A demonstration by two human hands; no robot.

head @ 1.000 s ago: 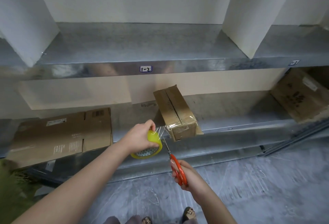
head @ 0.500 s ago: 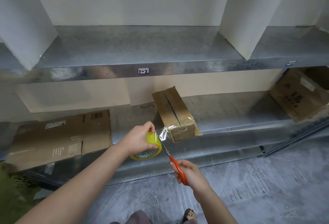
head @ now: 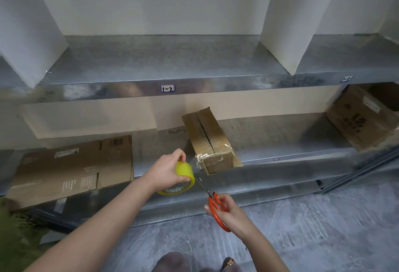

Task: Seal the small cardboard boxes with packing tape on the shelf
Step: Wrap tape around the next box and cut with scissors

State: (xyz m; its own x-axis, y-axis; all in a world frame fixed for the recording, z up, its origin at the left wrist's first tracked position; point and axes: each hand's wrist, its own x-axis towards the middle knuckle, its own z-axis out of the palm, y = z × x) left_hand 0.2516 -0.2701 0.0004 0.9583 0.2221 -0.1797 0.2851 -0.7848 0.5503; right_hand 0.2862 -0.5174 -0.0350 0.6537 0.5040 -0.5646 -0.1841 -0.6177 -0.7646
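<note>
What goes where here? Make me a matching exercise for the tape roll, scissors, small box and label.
Things:
1. tape roll
2. scissors
3. small box
4. label

Places:
A. upper shelf edge
B. right hand
C. lower shelf
D. left hand

Pairs: 1-D, 2-B, 3-C, 4-A.

Small cardboard box (head: 207, 140): brown, oblong, lying skewed on the lower metal shelf (head: 280, 144); top flaps closed, centre seam visible, near end covered in clear tape. Yellow packing tape roll (head: 184, 172): just beside that end, its clear strip reaching the box.
</note>
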